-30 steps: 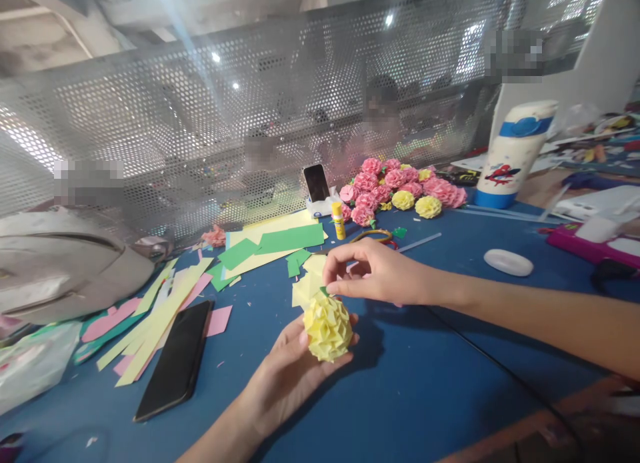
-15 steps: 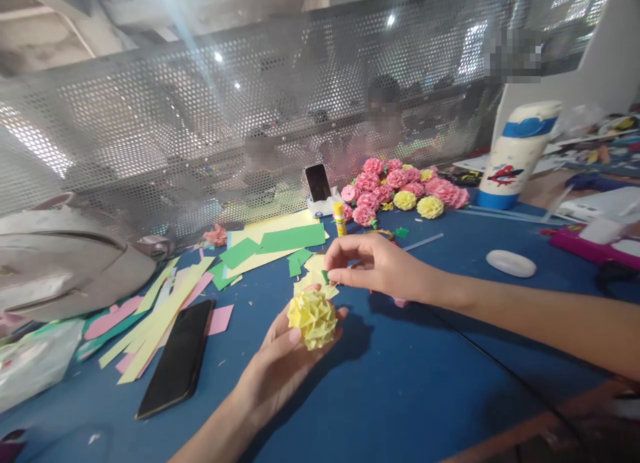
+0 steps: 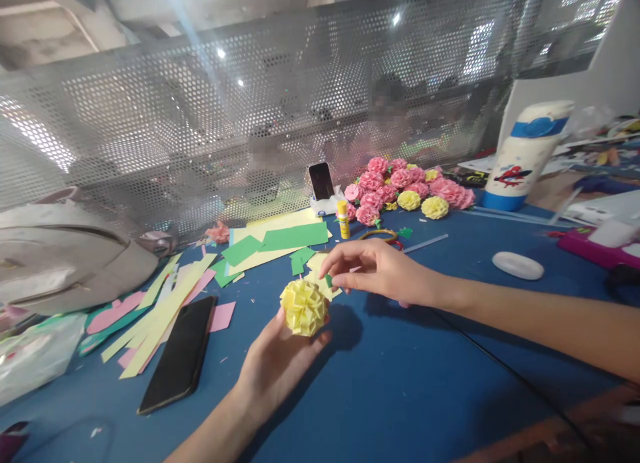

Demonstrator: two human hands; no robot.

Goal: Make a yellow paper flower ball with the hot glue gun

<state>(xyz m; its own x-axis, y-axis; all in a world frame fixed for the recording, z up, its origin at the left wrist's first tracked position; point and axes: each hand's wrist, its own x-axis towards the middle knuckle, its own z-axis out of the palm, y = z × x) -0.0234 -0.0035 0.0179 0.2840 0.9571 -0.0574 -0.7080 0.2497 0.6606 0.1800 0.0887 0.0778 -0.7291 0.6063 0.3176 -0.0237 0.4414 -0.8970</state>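
A round yellow folded-paper flower (image 3: 303,307) rests on the fingers of my left hand (image 3: 280,359), low in the middle of the view. Just to its upper right, my right hand (image 3: 373,266) pinches a small green paper piece (image 3: 329,281) between thumb and forefinger. The flower and the green piece are apart. Beneath my right fingertips lie pale yellow paper scraps (image 3: 316,265) on the blue table.
Green sheets (image 3: 295,236), paper strips (image 3: 167,313) and a black phone (image 3: 177,356) lie left. Behind are a glue stick (image 3: 343,219), scissors (image 3: 380,236), pink and yellow flowers (image 3: 400,183) and a bottle (image 3: 525,156). A cable (image 3: 500,363) crosses the right side.
My left hand has turned the yellow flower and moved it slightly left, with its thumb now lower beside it. My right hand still pinches the green piece.
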